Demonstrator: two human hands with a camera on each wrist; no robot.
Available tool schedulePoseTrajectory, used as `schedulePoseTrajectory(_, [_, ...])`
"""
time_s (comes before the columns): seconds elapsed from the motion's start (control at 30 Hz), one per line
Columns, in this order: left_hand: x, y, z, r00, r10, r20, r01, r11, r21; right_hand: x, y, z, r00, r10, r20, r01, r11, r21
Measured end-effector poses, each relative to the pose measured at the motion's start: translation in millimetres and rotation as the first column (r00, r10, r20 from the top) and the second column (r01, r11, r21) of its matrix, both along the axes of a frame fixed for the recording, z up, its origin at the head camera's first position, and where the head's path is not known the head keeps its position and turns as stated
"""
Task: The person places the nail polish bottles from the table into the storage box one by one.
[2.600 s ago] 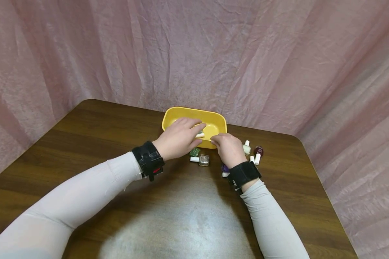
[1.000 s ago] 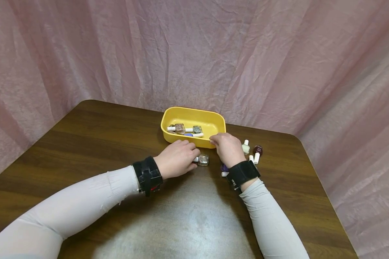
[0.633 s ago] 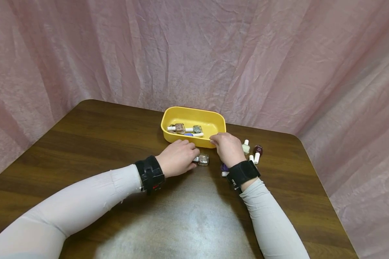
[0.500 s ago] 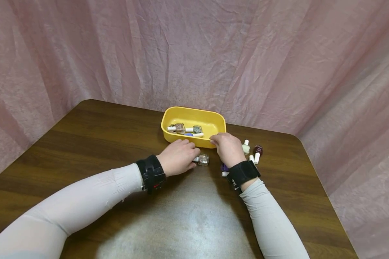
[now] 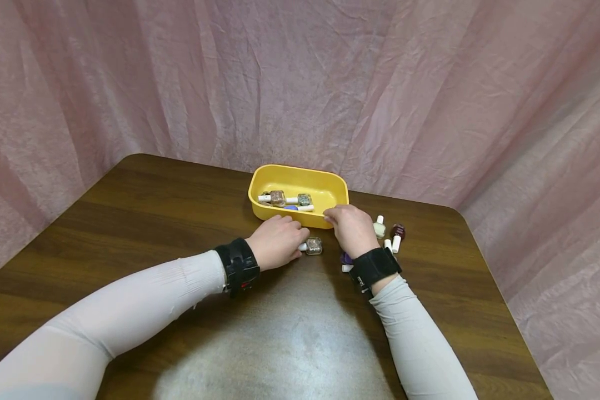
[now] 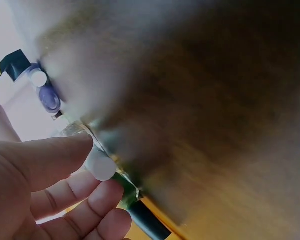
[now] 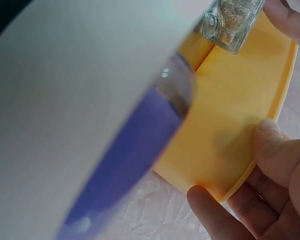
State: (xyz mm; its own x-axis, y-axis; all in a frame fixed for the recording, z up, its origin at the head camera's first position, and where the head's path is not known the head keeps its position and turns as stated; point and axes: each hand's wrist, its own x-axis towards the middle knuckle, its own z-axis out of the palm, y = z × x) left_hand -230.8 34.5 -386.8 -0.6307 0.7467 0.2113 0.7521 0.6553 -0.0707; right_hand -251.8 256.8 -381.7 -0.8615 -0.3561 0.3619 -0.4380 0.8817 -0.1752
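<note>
In the head view my left hand point(image 5: 278, 242) pinches the white cap of a clear, glittery nail polish bottle point(image 5: 314, 246), which lies on its side on the table. The left wrist view shows thumb and fingertips around that white cap point(image 6: 102, 166). My right hand point(image 5: 352, 229) grips the near right rim of a yellow bin point(image 5: 336, 183), thumb inside and fingers outside. Inside the bin lie several polish bottles, among them a brown glittery one point(image 5: 277, 198), a teal glittery one point(image 5: 304, 199) and a blue one point(image 5: 291, 208).
Right of my right hand lie a pale polish bottle point(image 5: 379, 230), a dark red one point(image 5: 398, 231) and another white cap point(image 5: 388, 244). A purple bottle point(image 5: 346, 259) is partly hidden beneath the right wrist. A dark-capped green bottle point(image 6: 128, 194) shows beside the left fingers. Pink curtain point(image 5: 300, 83) hangs behind the table.
My left hand has come out of the bin, where a white-capped bottle now lies, down to the glittery bottle on the table. My right hand stays on the rim.
</note>
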Motion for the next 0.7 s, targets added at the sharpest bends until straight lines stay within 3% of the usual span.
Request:
schedulePoseTrajectory(0.3, [-5.1, 0.3, -4.0, 1.0, -0.001, 0.025, 0.002, 1.0, -0.005, 0.3, -0.1, -0.8, 1.0, -0.001, 0.003, 0.001, 1.0, -0.005])
schedulePoseTrajectory(0.7, [-5.1, 1.0, -4.9, 1.0, -0.012, -0.001, 0.012, 1.0, 0.018, 1.6, -1.0, -0.1, 1.0, -0.009, 0.016, 0.009, 1.0, -0.006])
